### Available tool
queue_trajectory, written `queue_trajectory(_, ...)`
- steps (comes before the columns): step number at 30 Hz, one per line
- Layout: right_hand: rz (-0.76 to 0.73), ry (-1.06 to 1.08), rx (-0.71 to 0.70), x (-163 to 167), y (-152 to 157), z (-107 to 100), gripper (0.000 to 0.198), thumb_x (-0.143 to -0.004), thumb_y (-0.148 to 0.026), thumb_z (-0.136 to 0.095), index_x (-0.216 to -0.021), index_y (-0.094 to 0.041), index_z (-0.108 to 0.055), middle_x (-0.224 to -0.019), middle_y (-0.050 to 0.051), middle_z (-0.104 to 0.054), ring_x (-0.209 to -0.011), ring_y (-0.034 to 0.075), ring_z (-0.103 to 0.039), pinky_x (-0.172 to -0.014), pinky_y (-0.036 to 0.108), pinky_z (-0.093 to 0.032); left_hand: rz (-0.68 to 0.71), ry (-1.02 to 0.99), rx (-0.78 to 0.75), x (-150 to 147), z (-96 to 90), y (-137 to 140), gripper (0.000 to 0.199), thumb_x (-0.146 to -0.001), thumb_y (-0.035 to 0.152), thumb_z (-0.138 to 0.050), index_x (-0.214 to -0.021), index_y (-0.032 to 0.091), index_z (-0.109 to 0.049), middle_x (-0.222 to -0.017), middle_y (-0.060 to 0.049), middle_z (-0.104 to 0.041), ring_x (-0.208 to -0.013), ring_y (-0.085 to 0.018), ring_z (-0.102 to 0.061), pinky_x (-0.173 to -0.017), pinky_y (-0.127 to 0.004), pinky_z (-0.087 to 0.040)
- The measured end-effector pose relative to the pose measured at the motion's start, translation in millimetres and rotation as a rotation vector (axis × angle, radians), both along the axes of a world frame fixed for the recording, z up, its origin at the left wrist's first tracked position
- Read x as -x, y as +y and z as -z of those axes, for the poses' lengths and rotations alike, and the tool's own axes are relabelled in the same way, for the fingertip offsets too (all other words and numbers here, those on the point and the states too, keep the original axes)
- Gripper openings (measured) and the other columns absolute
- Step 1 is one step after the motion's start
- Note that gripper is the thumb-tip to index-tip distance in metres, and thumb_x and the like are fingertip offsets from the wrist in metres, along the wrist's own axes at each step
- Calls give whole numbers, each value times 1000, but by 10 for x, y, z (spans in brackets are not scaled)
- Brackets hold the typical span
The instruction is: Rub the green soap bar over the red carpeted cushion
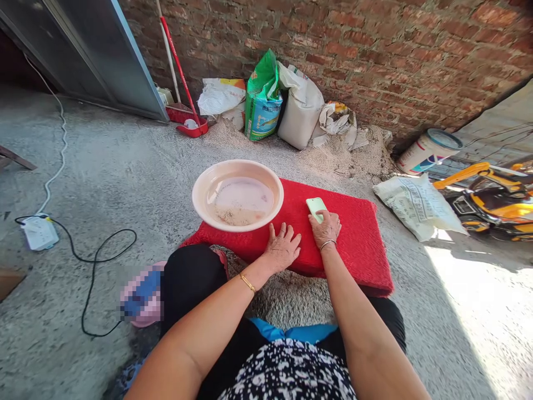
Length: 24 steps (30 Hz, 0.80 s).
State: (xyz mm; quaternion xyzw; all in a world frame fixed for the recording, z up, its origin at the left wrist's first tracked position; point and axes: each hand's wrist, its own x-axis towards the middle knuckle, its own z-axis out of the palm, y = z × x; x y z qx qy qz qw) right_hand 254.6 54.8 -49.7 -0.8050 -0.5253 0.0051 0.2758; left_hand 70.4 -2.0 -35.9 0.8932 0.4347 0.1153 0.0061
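A thick red cloth [353, 233] with a fuzzy surface lies over a low support in front of my knees. My right hand [327, 228] is closed on a pale green, flat block with rounded corners [316, 206], which rests on the cloth; its underside is hidden. To its left, my left hand [283, 247] presses on the cloth near the front edge, fingers spread and nothing in them. Just beyond that hand, a pale pink basin [200, 201] stands at the cloth's left end, partly over it. Cloudy water [244, 194] fills part of the basin.
Sacks [300, 108] and spilled grain line the brick wall, near a red dustpan [194, 129]. On the left floor lie a power strip [40, 232] and a looped black cable [102, 255]. A bucket [431, 150] and yellow ride-on toy [495, 200] stand at right.
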Motion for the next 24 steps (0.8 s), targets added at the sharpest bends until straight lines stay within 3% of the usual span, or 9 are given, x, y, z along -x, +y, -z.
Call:
queue_trajectory(9, 90, 28, -90, -40, 14, 25, 32, -75, -48, -61, -94, -22, -66, -107, 11, -50, -100, 26, -44, -89, 42, -34, -6, 9, 5, 0, -3, -5, 44, -94, 41, -42, -133, 22, -52, -140, -16, -46, -133, -38, -37, -104, -71, -23)
queue_trajectory(19, -3, 31, -44, -21, 7, 17, 33, -76, -49, -62, -96, -23, -66, -103, 9, -51, -96, 25, -46, -89, 41, -35, -8, 13, 17, -4, -6, -5, 45, -93, 40, -42, -133, 22, -52, -141, -17, -46, -133, -38, -36, -104, -71, -23)
queue_trajectory(24, 136, 54, -28, -25, 0, 10, 34, -75, -48, -62, -98, -23, -66, -106, 10, -49, -100, 27, -45, -90, 43, -34, -12, 20, 10, -8, -9, -5, 45, -93, 40, -43, -133, 22, -51, -141, -16, -46, -133, -37, -36, -105, -71, -23)
